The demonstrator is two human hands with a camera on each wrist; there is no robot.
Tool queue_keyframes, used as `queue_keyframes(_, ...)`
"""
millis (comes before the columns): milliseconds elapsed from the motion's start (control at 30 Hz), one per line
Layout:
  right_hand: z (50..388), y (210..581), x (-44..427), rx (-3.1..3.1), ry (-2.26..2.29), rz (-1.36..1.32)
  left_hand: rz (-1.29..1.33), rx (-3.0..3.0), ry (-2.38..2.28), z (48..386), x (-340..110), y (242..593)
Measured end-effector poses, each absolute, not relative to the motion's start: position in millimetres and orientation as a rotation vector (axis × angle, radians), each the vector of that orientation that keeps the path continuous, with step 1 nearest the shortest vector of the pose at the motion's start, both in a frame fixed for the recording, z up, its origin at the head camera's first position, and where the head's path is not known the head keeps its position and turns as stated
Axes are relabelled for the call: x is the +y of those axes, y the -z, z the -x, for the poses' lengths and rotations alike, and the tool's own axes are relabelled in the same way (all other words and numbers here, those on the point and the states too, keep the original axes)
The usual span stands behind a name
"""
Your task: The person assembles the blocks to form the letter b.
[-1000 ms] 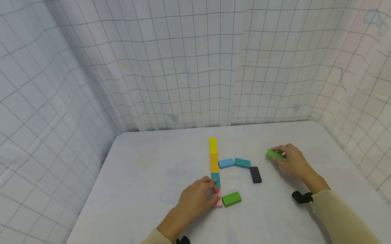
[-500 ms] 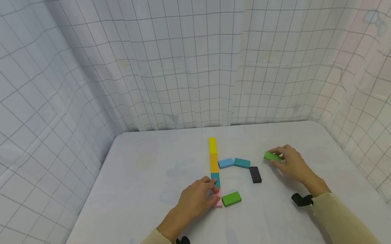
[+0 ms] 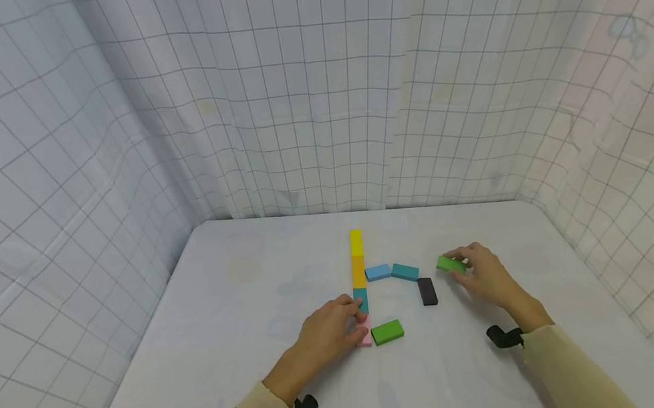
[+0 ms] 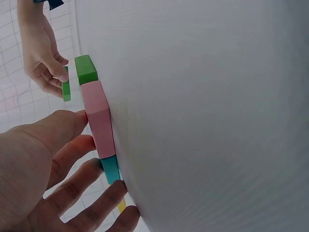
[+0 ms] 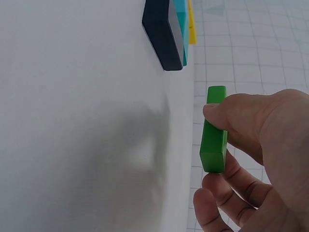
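Note:
My right hand (image 3: 485, 275) pinches a green block (image 3: 450, 264) between thumb and fingers. In the right wrist view this green block (image 5: 213, 140) is held off the white table. My left hand (image 3: 330, 330) rests at the lower end of a column of blocks. Its spread fingers touch the pink block (image 4: 98, 116) and lie alongside the teal block (image 4: 110, 169), without curling round either. In the head view the hand partly covers the pink block (image 3: 367, 339) and the teal block (image 3: 362, 296). A second green block (image 3: 387, 332) lies against the pink one, on its right.
An orange block (image 3: 358, 272) and a yellow block (image 3: 356, 242) continue the column away from me. From it a light blue block (image 3: 378, 272), a teal block (image 3: 405, 272) and a black block (image 3: 428, 291) curve rightward. Grid-patterned curtains (image 3: 315, 97) enclose the white table (image 3: 248, 260).
My right hand has moved slightly to the left with the green block, nearer the black block. The left hand has stayed where it was.

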State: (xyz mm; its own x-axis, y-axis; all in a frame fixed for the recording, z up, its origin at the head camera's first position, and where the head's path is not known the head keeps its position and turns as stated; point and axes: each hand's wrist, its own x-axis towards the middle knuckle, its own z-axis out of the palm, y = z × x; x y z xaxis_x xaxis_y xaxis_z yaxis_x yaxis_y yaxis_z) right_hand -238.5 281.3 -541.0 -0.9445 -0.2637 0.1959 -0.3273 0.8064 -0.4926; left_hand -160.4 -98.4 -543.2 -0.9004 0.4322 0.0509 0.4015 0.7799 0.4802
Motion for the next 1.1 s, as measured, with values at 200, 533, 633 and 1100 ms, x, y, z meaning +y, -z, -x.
queue_keyframes(200,235.4,538.6,278.7,-2.874,-0.793,-0.497,-0.698,2.919,-0.758,160.9,-98.9,544.3)
queue_keyframes(533,229.6,535.4,273.9,-2.877,-0.767,-0.544,-0.713,2.922,-0.754,160.9,-100.0,547.1)
queue_keyframes(633,228.3,535.8,273.0,-2.878,-0.758,-0.559,-0.713,2.923,-0.755,160.9,-99.6,546.7)
queue_keyframes(1100,219.7,530.2,264.1,-2.865,-0.759,-0.661,-0.725,2.924,-0.779,158.7,-99.7,546.4)
